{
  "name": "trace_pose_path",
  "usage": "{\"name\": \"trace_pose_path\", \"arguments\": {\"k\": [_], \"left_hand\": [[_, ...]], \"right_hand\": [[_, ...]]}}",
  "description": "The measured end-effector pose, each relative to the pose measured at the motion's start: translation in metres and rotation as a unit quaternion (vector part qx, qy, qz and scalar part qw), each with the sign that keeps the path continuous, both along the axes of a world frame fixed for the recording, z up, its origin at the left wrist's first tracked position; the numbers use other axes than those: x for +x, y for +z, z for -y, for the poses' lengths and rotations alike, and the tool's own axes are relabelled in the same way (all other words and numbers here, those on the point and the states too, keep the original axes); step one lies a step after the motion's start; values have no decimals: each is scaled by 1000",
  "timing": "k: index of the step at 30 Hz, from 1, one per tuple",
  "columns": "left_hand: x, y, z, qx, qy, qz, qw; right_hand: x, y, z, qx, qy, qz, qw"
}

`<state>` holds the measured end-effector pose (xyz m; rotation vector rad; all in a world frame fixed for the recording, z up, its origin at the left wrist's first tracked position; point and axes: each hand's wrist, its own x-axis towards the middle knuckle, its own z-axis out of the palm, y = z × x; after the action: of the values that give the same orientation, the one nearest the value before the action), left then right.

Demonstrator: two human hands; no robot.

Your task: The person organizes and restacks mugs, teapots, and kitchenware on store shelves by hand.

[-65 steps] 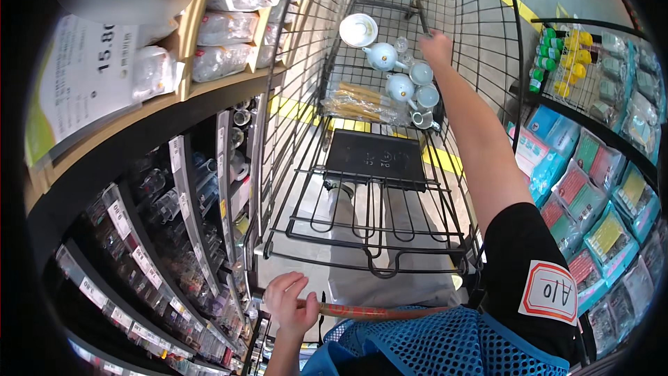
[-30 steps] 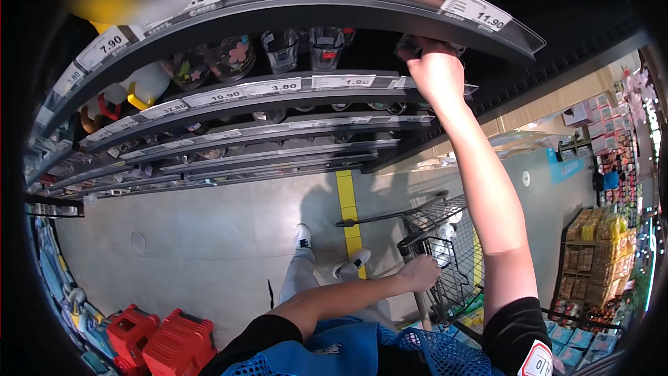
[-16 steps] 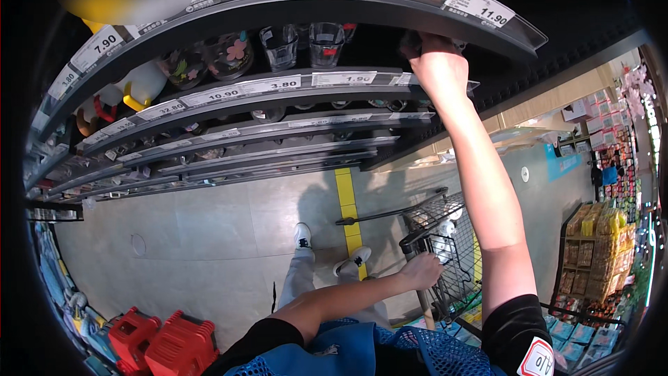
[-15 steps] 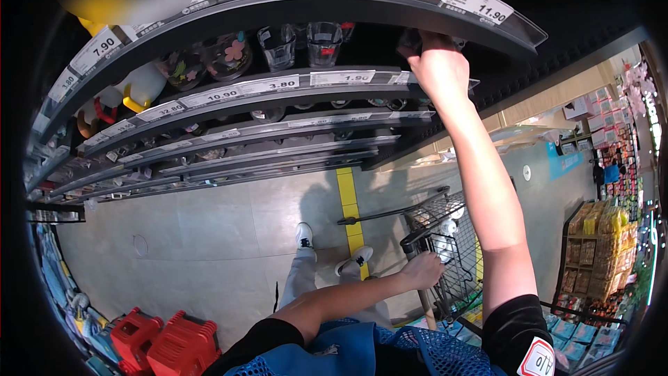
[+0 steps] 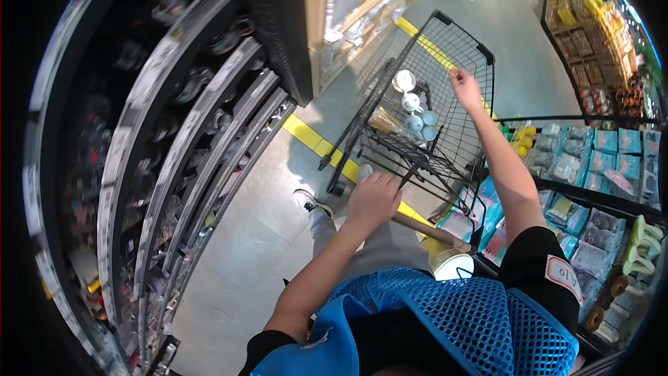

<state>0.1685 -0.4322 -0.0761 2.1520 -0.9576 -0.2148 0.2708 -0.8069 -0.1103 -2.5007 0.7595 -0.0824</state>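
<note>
My left hand (image 5: 374,198) is closed around the brown handle (image 5: 423,228) of a black wire shopping cart (image 5: 465,49). My right hand (image 5: 465,88) is stretched out over the cart's basket, close to its far right rim. Nothing shows clearly in its fingers. Down in the basket lie several white and pale blue cups (image 5: 415,110) and a yellowish packet (image 5: 384,122). The right hand hangs just to the right of the cups, above them.
Dark shelves (image 5: 209,132) of glassware with price strips run along the left. A yellow floor line (image 5: 313,141) passes under the cart. Racks of blue packets (image 5: 591,160) stand close on the right, and stacked goods (image 5: 591,21) at the far right.
My right hand has come down from the upper shelf and now reaches over the cart's basket. My view has swung from the shelf to the cart. The left hand stays on the handle.
</note>
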Motion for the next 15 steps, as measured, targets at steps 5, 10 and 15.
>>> {"name": "trace_pose_path", "arguments": {"k": [5, 10, 15], "left_hand": [[-7, 7, 3, 41, -23, 1, 999], [-8, 13, -2, 122, -5, -25, 992], [-3, 10, 8, 138, -19, -36, 990]], "right_hand": [[-52, -176, 64, -14, -14, -152, 988], [-33, -276, 66, 4, -7, -189, 982], [-30, -331, 98, 39, 64, -190, 979]]}}
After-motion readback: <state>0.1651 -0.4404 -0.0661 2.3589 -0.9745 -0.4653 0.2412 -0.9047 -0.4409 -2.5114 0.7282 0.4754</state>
